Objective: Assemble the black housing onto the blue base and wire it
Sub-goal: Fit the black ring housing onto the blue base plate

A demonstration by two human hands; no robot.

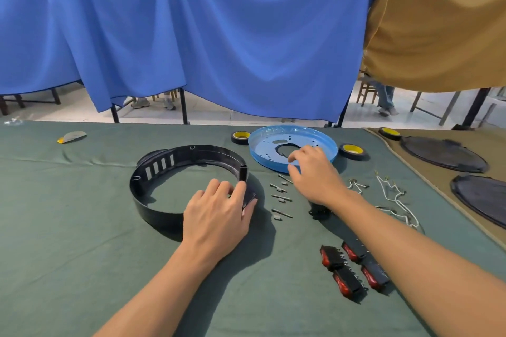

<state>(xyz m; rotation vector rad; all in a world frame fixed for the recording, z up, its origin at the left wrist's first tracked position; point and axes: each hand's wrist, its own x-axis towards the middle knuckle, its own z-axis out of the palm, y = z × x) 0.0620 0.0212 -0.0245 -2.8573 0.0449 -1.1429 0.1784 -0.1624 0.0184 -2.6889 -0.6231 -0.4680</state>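
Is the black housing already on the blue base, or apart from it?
Apart. The housing lies on the cloth beside the base, with cloth showing between them.

I observed the left hand [216, 213] holding the black housing [153, 169] at its open end, fingers hooked over the rim and thumb against the outer wall, with the ring lying flat on the green cloth [82, 213]. The right hand [315, 172] was at the near rim of the blue base [268, 142] with fingers curled; I could not confirm a grip. Screws [282, 197] lay between housing and right forearm, white wires [394, 194] to their right, and red-and-black switches [350, 271] nearer me.
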